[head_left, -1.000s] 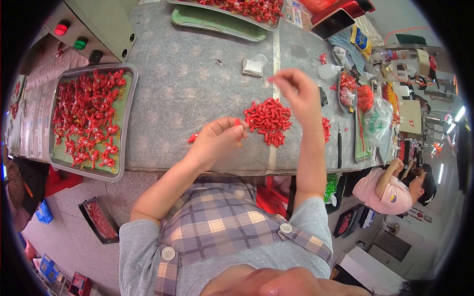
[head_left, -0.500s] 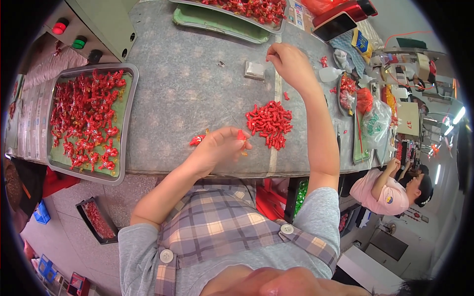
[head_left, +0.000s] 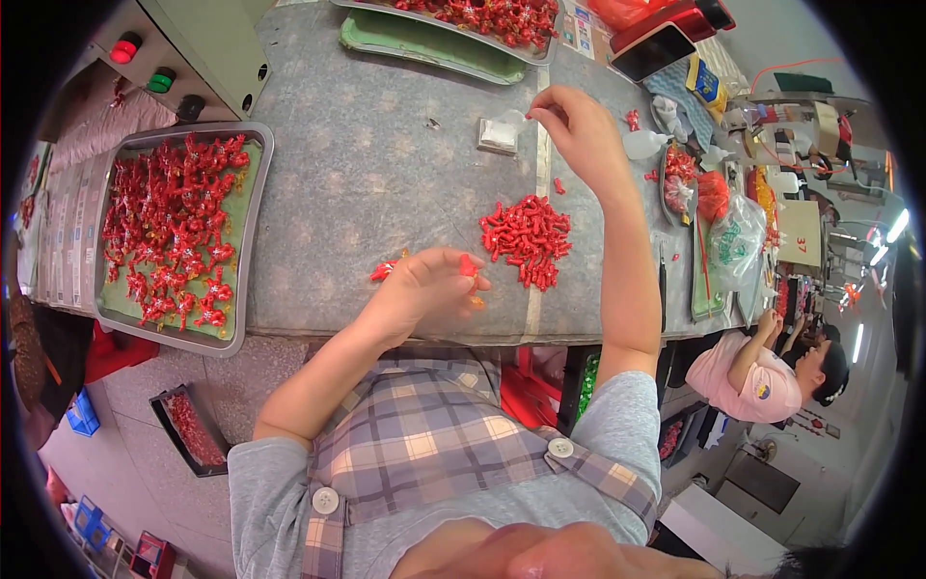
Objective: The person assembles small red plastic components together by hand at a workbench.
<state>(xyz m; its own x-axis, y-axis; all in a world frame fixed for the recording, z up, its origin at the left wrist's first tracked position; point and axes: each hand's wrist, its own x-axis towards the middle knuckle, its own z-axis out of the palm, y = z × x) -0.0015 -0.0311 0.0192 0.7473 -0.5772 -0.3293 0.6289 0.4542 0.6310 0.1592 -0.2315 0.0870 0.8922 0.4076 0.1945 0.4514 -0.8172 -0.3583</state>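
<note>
My left hand (head_left: 417,294) is closed near the table's front edge. Its thumb and fingers pinch a small red plastic piece (head_left: 469,265) with amber bits below it. Just behind that hand lies another red piece (head_left: 384,270), partly covered by it. Farther off, my right hand (head_left: 577,130) reaches over the table with thumb and forefinger together. They seem to pinch the edge of a thin clear film (head_left: 513,117), which rises from a small square white stack (head_left: 497,137). Between my hands lies a heap of small red pieces (head_left: 527,241).
A metal tray (head_left: 253,207) of red figures stands at the left, beside a control box (head_left: 198,58) with buttons. More trays (head_left: 434,48) sit at the back. Bottles, bags and a phone (head_left: 653,52) crowd the right side. A co-worker (head_left: 748,372) sits at far right.
My right hand has shifted slightly right, and the clear film now shows between its fingertips and the white stack. My left hand keeps its place with the red piece.
</note>
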